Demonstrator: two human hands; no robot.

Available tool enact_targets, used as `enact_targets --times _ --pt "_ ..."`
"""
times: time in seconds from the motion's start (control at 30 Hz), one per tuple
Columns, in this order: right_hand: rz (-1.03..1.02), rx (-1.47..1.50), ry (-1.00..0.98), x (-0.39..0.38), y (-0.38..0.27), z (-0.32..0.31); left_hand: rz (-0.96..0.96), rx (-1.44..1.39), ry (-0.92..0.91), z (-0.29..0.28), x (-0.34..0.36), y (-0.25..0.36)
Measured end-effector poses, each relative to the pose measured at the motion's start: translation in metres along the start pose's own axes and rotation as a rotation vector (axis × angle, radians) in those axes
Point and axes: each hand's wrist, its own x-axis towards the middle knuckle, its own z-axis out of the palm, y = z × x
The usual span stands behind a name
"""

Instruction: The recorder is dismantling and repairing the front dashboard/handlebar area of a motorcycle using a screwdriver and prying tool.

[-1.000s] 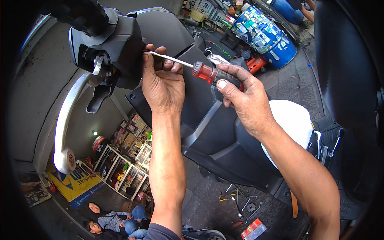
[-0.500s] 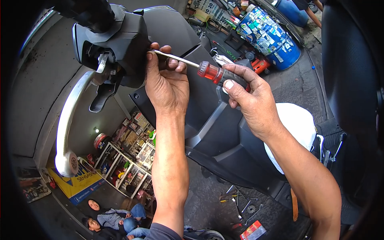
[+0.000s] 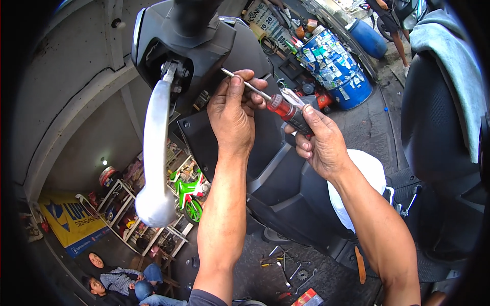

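A screwdriver with a red and black handle and a slim metal shaft slants up to the left. My right hand is closed around its handle. Near the tip, the shaft is pinched between the thumb and fingers of my left hand. The tip meets the edge of a dark plastic handlebar cover on a scooter; whether it sits in a screw cannot be made out. Left of my left forearm hangs a silver brake lever with a rounded end.
Below my hands is the scooter's dark front panel, with a white rounded object beside it. Tools lie on the floor. A blue drum stands at the far right. Two people sit at lower left; another person stands far right.
The handlebar cover, lever and both hands sit further right in the picture as the view has shifted. The screwdriver slants more steeply, and my right thumb has shifted on its handle.
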Motion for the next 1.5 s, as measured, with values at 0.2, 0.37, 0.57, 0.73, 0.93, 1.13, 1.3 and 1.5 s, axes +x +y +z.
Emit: enact_targets --times 0.2,0.37,0.57,0.73,0.93,1.13,1.3,1.5 --pt "-0.088 0.149 0.075 -0.003 0.013 0.007 -0.01 0.102 0.151 0.002 0.0 -0.002" --pt "0.085 0.128 0.106 0.001 0.004 0.0 -0.075 0.123 0.002 0.01 0.0 -0.002" --pt "0.057 0.233 0.0 0.0 0.012 0.014 -0.058 0.294 0.068 0.002 -0.001 0.0" --pt "0.05 0.087 0.185 0.003 0.022 0.006 -0.092 0.252 0.115 0.008 -0.002 -0.004" --pt "0.133 0.157 0.08 -0.003 0.023 0.027 -0.038 0.234 0.072 0.001 -0.006 0.002" --pt "0.143 0.173 -0.081 0.007 0.015 -0.02 -0.016 0.219 0.089 0.013 -0.004 -0.002" --pt "0.185 0.17 -0.01 0.0 0.025 0.027 -0.049 0.347 0.115 -0.002 -0.008 -0.002" --pt "0.149 0.143 0.13 0.004 0.024 0.006 -0.044 0.26 0.131 0.007 -0.006 -0.003"
